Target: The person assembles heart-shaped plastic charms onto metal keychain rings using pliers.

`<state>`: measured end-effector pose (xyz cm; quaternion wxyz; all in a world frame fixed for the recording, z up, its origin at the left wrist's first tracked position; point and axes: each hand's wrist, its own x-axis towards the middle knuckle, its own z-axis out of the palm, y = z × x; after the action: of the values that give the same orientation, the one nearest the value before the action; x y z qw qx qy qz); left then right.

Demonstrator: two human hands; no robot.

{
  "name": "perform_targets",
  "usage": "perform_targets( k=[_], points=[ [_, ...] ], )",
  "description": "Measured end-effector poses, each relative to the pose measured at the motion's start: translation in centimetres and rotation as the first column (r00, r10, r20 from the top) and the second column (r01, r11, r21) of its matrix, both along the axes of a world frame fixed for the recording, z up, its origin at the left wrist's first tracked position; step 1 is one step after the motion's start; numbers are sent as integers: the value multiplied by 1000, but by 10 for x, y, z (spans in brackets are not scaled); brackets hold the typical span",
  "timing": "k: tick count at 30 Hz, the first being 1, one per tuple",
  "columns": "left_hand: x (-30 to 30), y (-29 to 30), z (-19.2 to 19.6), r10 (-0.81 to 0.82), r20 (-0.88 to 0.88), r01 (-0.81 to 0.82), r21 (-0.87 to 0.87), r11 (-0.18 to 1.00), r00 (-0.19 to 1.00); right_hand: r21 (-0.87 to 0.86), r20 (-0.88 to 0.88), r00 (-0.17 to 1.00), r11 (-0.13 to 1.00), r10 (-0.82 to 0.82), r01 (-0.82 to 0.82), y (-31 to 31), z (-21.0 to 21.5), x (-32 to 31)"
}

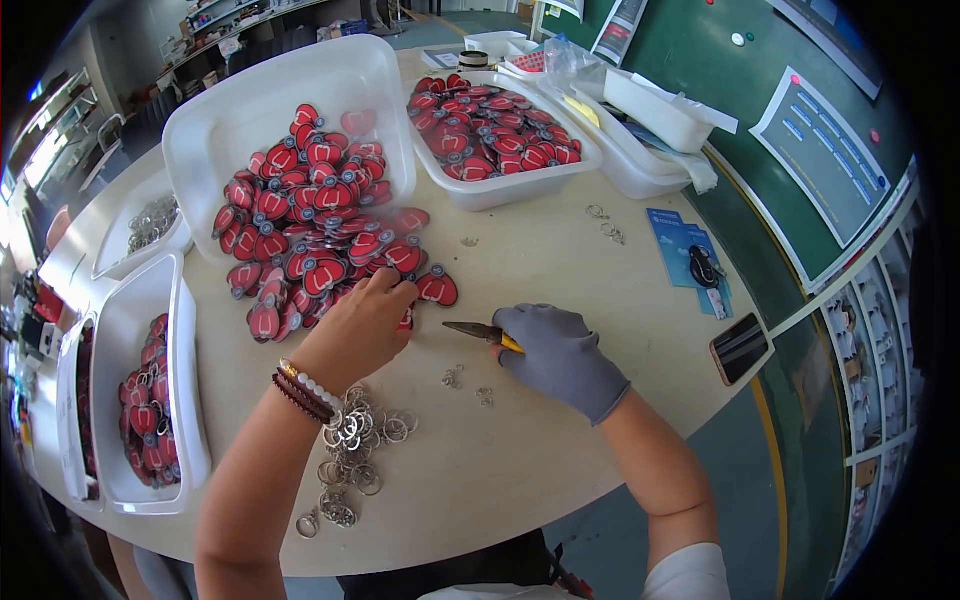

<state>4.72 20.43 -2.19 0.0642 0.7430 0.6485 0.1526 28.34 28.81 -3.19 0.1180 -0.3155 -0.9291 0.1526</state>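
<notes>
My bare left hand, with bead bracelets on its wrist, is closed at the front edge of a pile of flat red charms. Its fingers curl down over one red charm, which they partly hide. In a grey glove, my right hand is wrapped round a pair of pliers with yellow handles. The dark jaws point left toward my left hand. A heap of metal key rings lies beside my left forearm. Small chain links rest between my hands.
A white tub lies tipped behind the pile. Another tub of red charms stands at the back. At the left are a charm tub and a ring tray. A phone and blue cards lie at the right edge.
</notes>
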Motion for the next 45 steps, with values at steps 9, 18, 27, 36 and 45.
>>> perform_targets(
  k=[9,18,27,36,45],
  points=[
    [-11,-4,0,78,224,-26,-227,973,972,-301,-104,994,954,-19,-13,-3,19,7],
    [-10,-9,-2,135,227,-78,-244,967,965,-426,-352,935,896,-37,-125,-19,21,2],
    [12,-61,30,182,869,172,-288,942,460,-739,-492,857,594,-153,-318,-44,37,-13],
    [30,-102,41,282,895,123,-341,932,345,-685,-507,861,622,-33,-380,-67,46,-19],
    [30,-135,29,6,908,103,-54,993,418,-768,-460,887,523,-46,-371,-87,55,-28]
  ],
)
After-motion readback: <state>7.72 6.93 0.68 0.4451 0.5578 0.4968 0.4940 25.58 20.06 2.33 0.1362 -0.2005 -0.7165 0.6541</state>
